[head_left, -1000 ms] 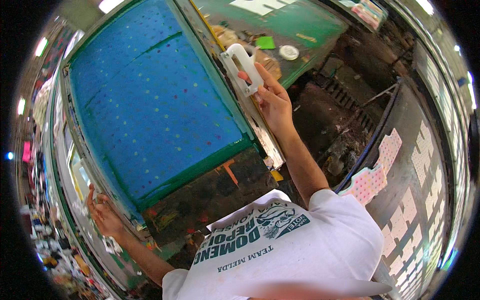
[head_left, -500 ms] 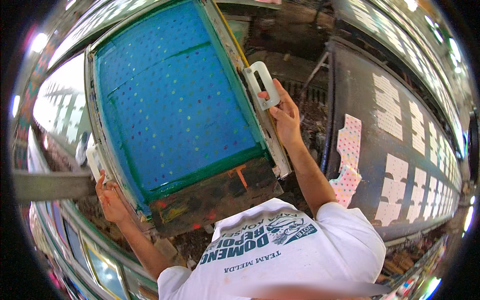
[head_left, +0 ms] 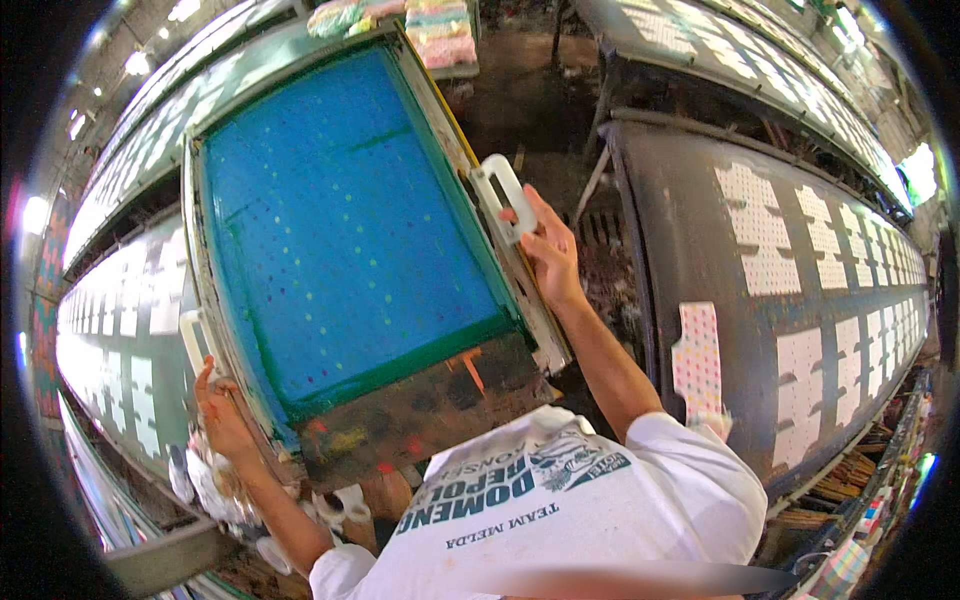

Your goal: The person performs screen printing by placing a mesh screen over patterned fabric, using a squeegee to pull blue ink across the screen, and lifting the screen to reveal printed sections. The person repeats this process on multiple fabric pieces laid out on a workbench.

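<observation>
In front of me I hold a screen printing frame [head_left: 345,240] with blue mesh, a dotted pattern and a dark green border, tilted in view. A stained brown strip [head_left: 420,410] runs along its near end. My right hand [head_left: 552,255] is closed on the white handle [head_left: 487,203] on the frame's right side, with a fingertip showing through the loop. On the left side, my left hand [head_left: 226,420] grips the frame by the lower end of another white handle [head_left: 192,338]. One finger lies straight along that handle; the others are partly hidden.
A long dark table [head_left: 665,220] on my right carries rows of white dotted fabric pieces [head_left: 755,235]. One dotted piece [head_left: 697,360] hangs over its near edge. Another long table [head_left: 150,235] with white pieces stands on the left. Folded coloured stacks [head_left: 440,40] lie beyond the frame.
The surroundings have shifted as I moved; the left table with its white pieces now shows more fully. The frame sits slightly lower in view, still held by both hands.
</observation>
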Available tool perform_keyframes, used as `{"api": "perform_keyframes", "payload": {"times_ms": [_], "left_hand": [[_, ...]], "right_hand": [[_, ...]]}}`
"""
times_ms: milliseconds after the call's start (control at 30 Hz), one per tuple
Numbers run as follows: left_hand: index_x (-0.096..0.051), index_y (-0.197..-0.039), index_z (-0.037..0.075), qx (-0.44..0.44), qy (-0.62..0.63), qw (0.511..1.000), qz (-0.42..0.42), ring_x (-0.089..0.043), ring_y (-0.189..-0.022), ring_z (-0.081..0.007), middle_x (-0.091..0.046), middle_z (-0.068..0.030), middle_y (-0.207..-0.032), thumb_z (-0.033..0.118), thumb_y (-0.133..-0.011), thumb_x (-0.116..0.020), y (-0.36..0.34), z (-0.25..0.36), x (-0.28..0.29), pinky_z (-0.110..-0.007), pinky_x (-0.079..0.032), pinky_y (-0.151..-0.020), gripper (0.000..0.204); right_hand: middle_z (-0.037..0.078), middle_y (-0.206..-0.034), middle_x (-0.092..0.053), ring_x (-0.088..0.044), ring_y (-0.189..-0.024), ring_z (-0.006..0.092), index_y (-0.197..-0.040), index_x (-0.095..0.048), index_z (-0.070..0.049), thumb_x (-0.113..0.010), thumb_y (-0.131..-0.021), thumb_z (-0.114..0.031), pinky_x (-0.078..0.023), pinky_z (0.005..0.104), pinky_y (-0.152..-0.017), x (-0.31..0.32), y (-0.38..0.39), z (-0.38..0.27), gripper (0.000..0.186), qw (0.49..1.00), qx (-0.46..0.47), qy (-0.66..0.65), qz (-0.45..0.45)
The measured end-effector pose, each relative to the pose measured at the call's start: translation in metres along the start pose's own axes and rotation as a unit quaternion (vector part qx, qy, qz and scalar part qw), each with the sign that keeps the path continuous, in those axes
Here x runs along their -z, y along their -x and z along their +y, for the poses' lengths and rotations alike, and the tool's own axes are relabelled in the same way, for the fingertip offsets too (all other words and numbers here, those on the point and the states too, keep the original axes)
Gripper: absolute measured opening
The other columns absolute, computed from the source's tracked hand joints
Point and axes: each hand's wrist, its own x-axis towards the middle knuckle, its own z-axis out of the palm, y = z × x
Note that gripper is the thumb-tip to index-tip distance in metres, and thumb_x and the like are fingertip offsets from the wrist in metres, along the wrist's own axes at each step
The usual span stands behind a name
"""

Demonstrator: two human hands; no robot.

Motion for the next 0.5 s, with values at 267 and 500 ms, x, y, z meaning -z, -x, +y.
{"api": "perform_keyframes", "payload": {"times_ms": [267, 500], "left_hand": [[-0.047, -0.143, -0.007, 0.025, 0.096, 0.995, -0.026, -0.051, -0.100, -0.0215, -0.048, -0.0173, -0.149, 0.048, -0.102, -0.051, -0.149, -0.101, -0.075, -0.035, -0.041, -0.091, 0.069], [-0.045, -0.143, -0.008, -0.004, 0.058, 0.997, -0.050, -0.053, -0.097, -0.0219, -0.048, -0.0172, -0.150, 0.044, -0.106, -0.046, -0.266, -0.200, -0.153, -0.035, -0.042, -0.093, 0.064]], "right_hand": [[0.012, -0.134, -0.066, -0.059, -0.112, 0.0143, -0.161, -0.038, -0.006, -0.068, -0.092, -0.012, -0.042, 0.0299, -0.102, 0.046, -0.118, 0.003, 0.076, 0.997, 0.041, 0.031, 0.051], [0.010, -0.130, -0.067, -0.059, -0.111, 0.0142, -0.160, -0.040, -0.006, -0.067, -0.091, -0.009, -0.042, 0.0292, -0.103, 0.120, -0.254, 0.041, 0.074, 0.997, 0.031, -0.002, 0.069]]}}
